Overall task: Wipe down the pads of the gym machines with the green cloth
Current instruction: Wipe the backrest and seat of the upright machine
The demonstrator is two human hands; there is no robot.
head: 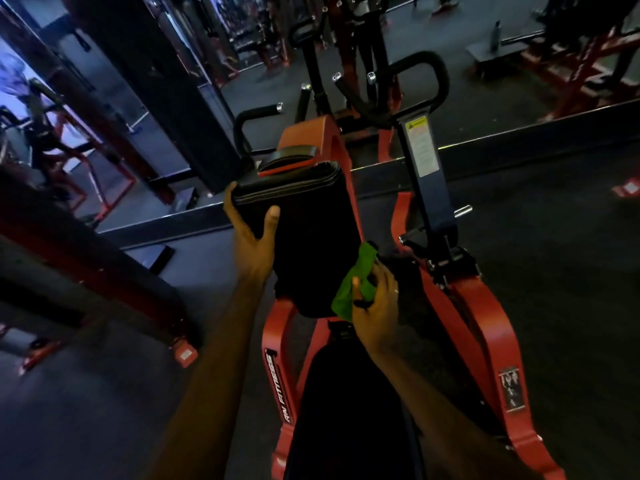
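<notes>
Both hands work at the black upright pad [311, 233] of a red gym machine [485, 327].
Just past the dark seat pad [346, 417], the right hand [375, 306] bunches its fingers round the green cloth [356, 284], held against the upright pad's lower right edge. Higher up, the left hand [251, 237] clasps the pad's left side, thumb on its face. Black handles [427, 69] and a mirror [502, 95] lie beyond.

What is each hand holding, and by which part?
The left hand grips the black pad by its upper left edge, thumb on the front face. The right hand holds the green cloth bunched by its middle, beside the pad's lower right edge.
</notes>
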